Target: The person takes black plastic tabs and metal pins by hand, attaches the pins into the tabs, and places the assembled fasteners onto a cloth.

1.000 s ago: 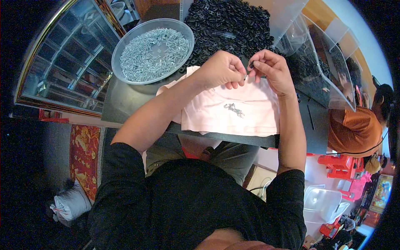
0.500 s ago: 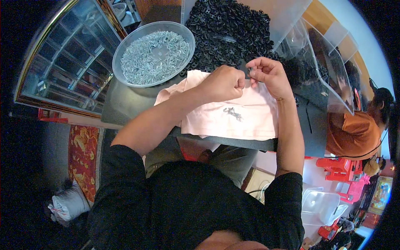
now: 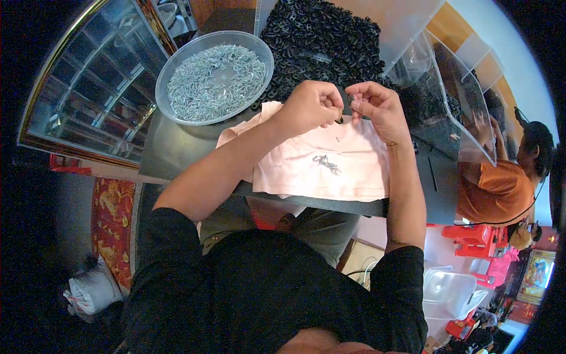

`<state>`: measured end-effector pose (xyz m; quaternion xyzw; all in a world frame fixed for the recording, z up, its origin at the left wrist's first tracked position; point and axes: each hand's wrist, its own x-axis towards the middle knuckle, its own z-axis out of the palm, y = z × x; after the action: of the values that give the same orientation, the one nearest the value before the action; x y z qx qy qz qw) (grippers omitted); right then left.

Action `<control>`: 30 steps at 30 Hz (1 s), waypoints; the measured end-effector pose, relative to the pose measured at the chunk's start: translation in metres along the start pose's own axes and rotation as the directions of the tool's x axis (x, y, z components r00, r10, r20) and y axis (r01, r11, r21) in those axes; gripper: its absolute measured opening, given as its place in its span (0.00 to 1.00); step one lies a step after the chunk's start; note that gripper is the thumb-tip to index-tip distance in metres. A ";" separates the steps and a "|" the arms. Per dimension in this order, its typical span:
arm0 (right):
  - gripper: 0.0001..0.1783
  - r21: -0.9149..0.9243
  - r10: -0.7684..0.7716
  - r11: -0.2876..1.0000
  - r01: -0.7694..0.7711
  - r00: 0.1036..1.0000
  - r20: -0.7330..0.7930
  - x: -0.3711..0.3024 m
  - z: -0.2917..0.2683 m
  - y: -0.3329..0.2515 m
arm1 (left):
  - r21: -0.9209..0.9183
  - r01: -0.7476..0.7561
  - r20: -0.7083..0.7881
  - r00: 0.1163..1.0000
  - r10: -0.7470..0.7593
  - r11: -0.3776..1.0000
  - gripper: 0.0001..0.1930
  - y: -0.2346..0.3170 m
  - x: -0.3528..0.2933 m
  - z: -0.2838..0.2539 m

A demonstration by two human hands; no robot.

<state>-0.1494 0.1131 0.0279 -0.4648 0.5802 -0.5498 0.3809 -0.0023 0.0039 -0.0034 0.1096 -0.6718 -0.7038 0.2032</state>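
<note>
My left hand (image 3: 311, 107) is closed in a pinch above the pink cloth (image 3: 295, 180). A small dark piece (image 3: 339, 119) shows just under its fingertips; whether they grip it I cannot tell. Close by on the right, my right hand (image 3: 380, 113) pinches a small black part (image 3: 351, 99) between thumb and fingers. Several thin silver pins (image 3: 326, 164) lie in a loose cluster on the cloth, nearer to me than both hands. A single pin (image 3: 338, 140) lies apart from them.
A round clear basin (image 3: 167, 109) of silver pins stands at the left. Behind my hands, black parts with holes (image 3: 318, 44) are heaped in a clear bin. Another clear bin (image 3: 466, 133) stands at the right, beside a person in orange (image 3: 498, 192). A glass-fronted frame (image 3: 88, 76) borders the table's left.
My left hand has lifted slightly and its fingertips now show, with a dark piece below them. A single pin now shows on the cloth. My right hand keeps its pinch.
</note>
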 end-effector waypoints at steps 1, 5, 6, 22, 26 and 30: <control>0.08 -0.001 -0.013 1.000 0.013 1.000 -0.011 0.000 0.001 0.000 | 0.001 -0.024 0.007 1.000 0.024 1.000 0.02 0.001 0.000 -0.002; 0.08 -0.004 -0.046 0.999 0.046 0.999 0.001 0.000 0.000 -0.002 | -0.024 -0.059 -0.006 0.998 0.059 0.998 0.03 0.003 0.002 -0.004; 0.08 -0.009 -0.061 0.998 0.061 0.998 -0.010 0.000 0.001 -0.002 | -0.048 -0.045 -0.020 0.999 0.044 0.998 0.04 0.003 0.002 -0.004; 0.08 -0.008 -0.110 0.994 0.110 0.989 -0.094 -0.001 0.013 -0.001 | -0.141 -0.049 -0.055 0.998 0.041 0.989 0.05 0.003 0.001 -0.003; 0.08 -0.016 -0.125 0.992 0.124 0.988 -0.094 -0.001 0.013 -0.001 | -0.133 -0.057 -0.069 0.996 0.048 0.990 0.05 0.002 0.002 -0.002; 0.08 -0.031 -0.116 0.993 0.113 0.989 -0.094 -0.001 0.013 -0.002 | -0.140 -0.043 -0.085 0.996 0.032 0.989 0.05 0.000 0.004 -0.002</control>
<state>-0.1365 0.1100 0.0282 -0.4752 0.5771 -0.5850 0.3145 -0.0046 0.0005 -0.0026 0.1111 -0.6130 -0.7408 0.2512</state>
